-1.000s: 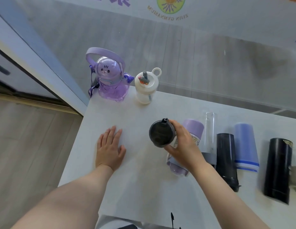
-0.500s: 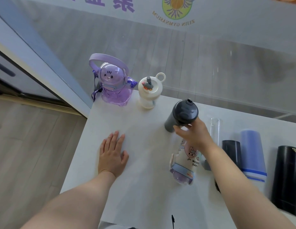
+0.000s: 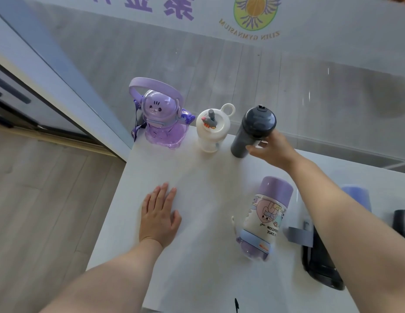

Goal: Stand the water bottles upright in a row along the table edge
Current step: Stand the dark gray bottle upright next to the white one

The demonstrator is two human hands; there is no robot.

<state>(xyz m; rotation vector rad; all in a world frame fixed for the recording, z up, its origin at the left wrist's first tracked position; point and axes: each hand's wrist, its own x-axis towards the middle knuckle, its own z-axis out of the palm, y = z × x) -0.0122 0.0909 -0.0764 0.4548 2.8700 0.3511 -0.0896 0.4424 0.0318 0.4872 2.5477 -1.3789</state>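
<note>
White table [image 3: 197, 279] by a glass wall: my right hand [image 3: 272, 149], fingers wrapped around the grey bottle [image 3: 253, 132], has carried it up to twelve o'clock, third in the row. Left hand [image 3: 158, 216] lies flat, holding nothing. Several still lie down.

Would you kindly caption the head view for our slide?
Right hand sets dark grey bottle upright beside white bottle; left hand flat on table.
</note>
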